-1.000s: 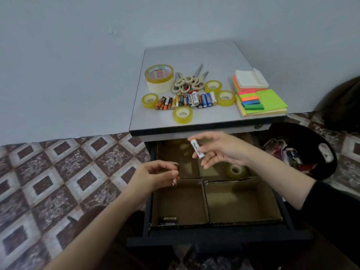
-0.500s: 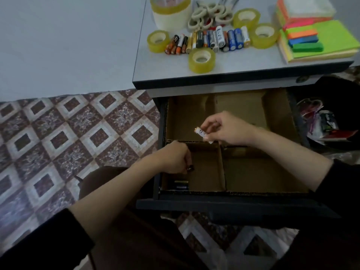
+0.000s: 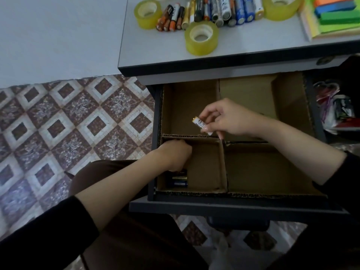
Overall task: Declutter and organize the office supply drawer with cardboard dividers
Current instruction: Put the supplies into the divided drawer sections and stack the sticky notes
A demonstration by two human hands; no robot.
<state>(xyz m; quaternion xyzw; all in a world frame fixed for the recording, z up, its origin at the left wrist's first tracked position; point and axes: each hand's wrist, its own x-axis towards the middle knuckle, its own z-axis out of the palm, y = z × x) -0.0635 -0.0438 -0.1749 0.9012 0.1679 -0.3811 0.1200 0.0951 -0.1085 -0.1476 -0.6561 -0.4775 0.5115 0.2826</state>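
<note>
From the head view, the step in hand looks like filing batteries into the open dark drawer (image 3: pixel 233 200), which brown corrugated cardboard dividers (image 3: pixel 223 164) split into four compartments. The left hand (image 3: pixel 175 154) reaches down into the compartment at 7 o'clock, fingers curled just above two dark cylindrical batteries (image 3: pixel 179 181) lying on the floor there; I cannot tell whether it grips anything or has let go. The right hand (image 3: pixel 228 117) hovers over the middle of the drawer, pinching a small white gold-capped battery (image 3: pixel 201 124) between thumb and fingertips, tilted. Next, I judge, that battery must go down beside the two, once the left hand clears. At 12 o'clock, on the grey desk top (image 3: pixel 148 47), a row of mixed batteries (image 3: pixel 210 12) and yellowish clear tape rolls (image 3: pixel 201 37) wait.
</note>
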